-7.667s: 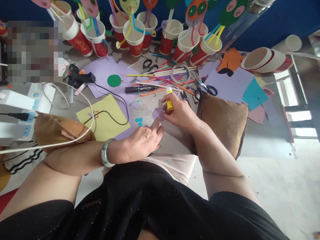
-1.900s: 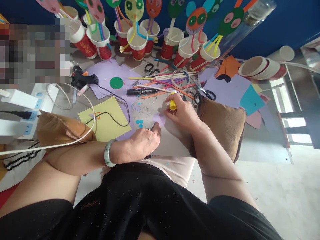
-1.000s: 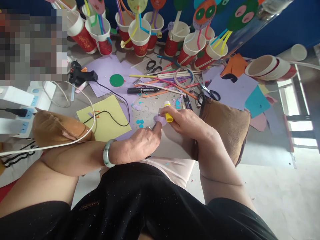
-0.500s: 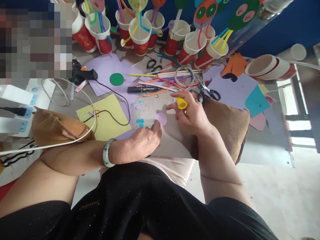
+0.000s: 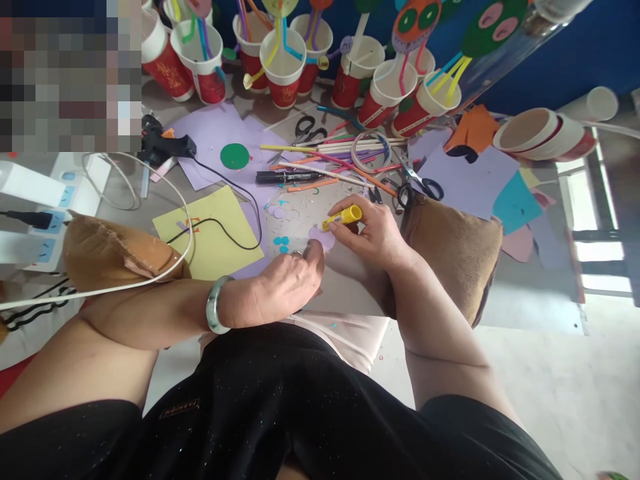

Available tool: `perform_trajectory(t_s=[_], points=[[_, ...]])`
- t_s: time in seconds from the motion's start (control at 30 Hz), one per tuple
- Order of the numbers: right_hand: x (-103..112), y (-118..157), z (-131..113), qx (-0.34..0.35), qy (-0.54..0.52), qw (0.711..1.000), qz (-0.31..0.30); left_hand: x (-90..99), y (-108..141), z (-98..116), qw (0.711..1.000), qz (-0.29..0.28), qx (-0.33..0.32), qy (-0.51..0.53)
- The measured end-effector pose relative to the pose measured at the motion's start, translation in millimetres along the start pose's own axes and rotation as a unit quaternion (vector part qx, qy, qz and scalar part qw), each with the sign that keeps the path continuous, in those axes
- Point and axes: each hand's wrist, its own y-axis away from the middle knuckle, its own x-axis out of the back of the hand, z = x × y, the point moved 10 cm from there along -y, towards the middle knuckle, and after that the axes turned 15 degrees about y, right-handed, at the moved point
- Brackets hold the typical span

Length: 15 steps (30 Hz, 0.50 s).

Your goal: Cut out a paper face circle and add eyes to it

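Observation:
In the middle of the table, my left hand [image 5: 283, 283] pinches the near edge of a small purple paper circle [image 5: 325, 240]. My right hand [image 5: 373, 233] is closed around a yellow glue stick [image 5: 345, 217], its lower end tilted down to the left at the circle's upper edge. Contact between the two is too small to make out. Small blue paper dots [image 5: 281, 244] lie just left of the circle. A few small purple dots [image 5: 275, 211] sit a little farther back.
Behind my hands lie a black marker [image 5: 287, 177], pipe cleaners and scissors [image 5: 423, 183]. Red and white paper cups [image 5: 283, 70] with paper figures line the back. At left are a glue gun [image 5: 167, 147], its cord and yellow paper [image 5: 210, 227]. Brown cushions [image 5: 453, 253] flank my forearms.
My right hand has turned and brought the glue stick down and left to the purple circle. My left hand stays nearly still on the circle.

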Motion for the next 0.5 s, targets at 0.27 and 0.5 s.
perform_trajectory(t_s=[0.27, 0.5], points=[[-16, -4, 4, 0.006, -0.024, 0.999, -0.047, -7.6, -8, -3, 0.997, -0.070, 0.003, 0.042], [-28, -4, 6, 0.017, -0.031, 0.996, -0.077, -8.6, -6, -1, 0.999, -0.022, -0.013, 0.021]])
